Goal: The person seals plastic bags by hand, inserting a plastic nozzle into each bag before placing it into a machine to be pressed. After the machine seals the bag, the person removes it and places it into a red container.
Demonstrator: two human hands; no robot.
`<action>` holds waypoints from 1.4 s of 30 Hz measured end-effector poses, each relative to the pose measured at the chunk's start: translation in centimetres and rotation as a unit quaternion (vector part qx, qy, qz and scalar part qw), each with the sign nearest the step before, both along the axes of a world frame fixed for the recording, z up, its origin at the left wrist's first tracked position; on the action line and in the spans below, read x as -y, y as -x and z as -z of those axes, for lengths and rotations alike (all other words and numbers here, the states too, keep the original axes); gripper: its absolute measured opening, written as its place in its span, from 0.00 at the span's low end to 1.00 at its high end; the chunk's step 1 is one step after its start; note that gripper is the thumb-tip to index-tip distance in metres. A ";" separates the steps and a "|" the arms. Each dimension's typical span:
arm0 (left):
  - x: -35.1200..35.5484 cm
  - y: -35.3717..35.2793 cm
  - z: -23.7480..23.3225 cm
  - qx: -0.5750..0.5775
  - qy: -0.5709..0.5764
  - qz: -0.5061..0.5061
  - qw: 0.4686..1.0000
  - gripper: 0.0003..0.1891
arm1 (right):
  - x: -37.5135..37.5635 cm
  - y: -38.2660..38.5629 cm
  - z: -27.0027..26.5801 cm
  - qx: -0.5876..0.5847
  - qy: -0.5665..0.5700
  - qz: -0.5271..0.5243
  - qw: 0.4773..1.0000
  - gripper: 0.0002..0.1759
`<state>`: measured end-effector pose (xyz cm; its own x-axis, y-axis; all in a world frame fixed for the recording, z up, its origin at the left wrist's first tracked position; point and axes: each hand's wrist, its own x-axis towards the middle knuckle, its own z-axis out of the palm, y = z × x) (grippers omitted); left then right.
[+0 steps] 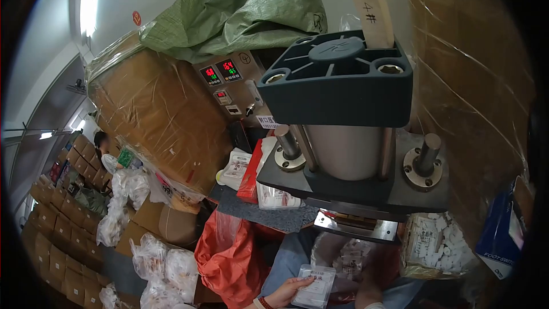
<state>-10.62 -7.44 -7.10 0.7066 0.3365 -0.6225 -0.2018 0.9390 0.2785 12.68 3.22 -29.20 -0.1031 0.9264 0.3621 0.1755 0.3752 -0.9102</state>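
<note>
My left hand (287, 292) is closed on the edge of a clear blister pack (314, 287) with a printed white card, held low in front of my lap. To its right, my right hand (369, 289) reaches down by a clear plastic bag (327, 247) holding similar packs. Its fingers are lost in shadow and behind the plastic. Just above both hands is the metal lower plate (357, 226) of a press (343, 154) with a dark green cylinder head.
A box of small white pieces (437, 243) stands at right, near a blue carton (503, 229). At left hangs a red bag (229, 257). More packs (277, 199) lie on the grey worktop (234, 203) beside a control panel (229, 83). A person (108, 157) is farther back.
</note>
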 end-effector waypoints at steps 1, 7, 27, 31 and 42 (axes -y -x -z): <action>0.0 0.0 -0.1 -0.014 -0.005 0.000 1.000 0.16 | 0.7 -0.3 0.6 -0.007 0.014 -0.013 1.000 0.20; -1.0 -0.5 -0.6 -0.091 -0.037 0.008 0.995 0.16 | 2.7 -2.2 3.7 -0.045 0.090 -0.083 0.991 0.21; -5.3 -3.7 -6.7 -0.154 -0.541 -0.054 0.825 0.04 | 15.8 -2.8 -17.6 -0.316 0.375 0.007 0.872 0.16; -5.0 -3.1 -9.3 -0.213 -0.768 -0.087 0.598 0.10 | 18.1 0.1 -31.9 -0.340 0.201 0.096 0.913 0.14; -4.3 -2.5 -14.7 -0.085 -0.874 0.031 0.478 0.13 | 17.1 2.2 -38.7 0.183 -0.171 0.164 0.954 0.14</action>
<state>-8.12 -3.11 7.61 0.7384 0.4288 0.5205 -0.0237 -0.7548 0.6555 10.51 -13.85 9.47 -0.0067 0.7644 0.6447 0.6174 0.5103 -0.5987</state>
